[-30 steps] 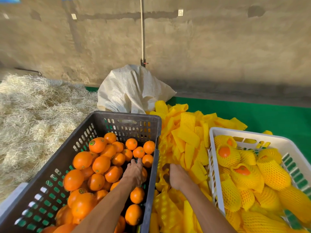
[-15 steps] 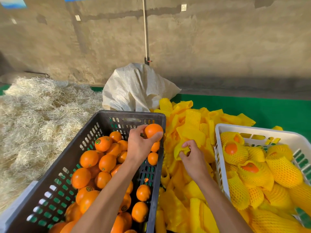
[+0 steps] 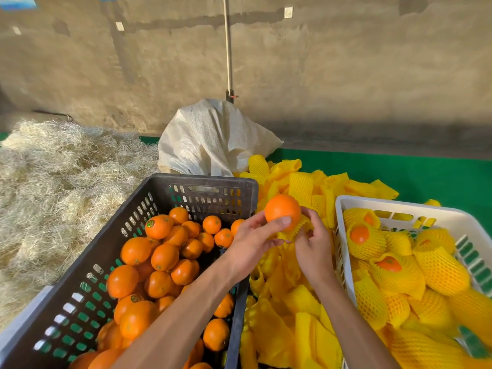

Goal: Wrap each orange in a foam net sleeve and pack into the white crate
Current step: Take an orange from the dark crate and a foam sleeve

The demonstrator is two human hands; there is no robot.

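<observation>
My left hand (image 3: 253,242) grips a bare orange (image 3: 281,210) above the pile of loose yellow foam net sleeves (image 3: 300,312). Right beside it, my right hand (image 3: 314,246) pinches a yellow foam sleeve (image 3: 296,230) that sits against the underside of the orange. The dark crate (image 3: 80,286) on the left holds several bare oranges (image 3: 159,262). On the right stands the white crate (image 3: 346,203), filled with several oranges wrapped in yellow sleeves (image 3: 399,267).
A white woven sack (image 3: 210,137) lies behind the dark crate. A heap of pale straw (image 3: 53,187) fills the left side. A green mat (image 3: 426,171) covers the ground at the back right, before a concrete wall with a thin pole (image 3: 228,49).
My left hand lifted an orange out of the dark crate and carried it right. My right hand rose from the sleeve pile with a sleeve and met the orange.
</observation>
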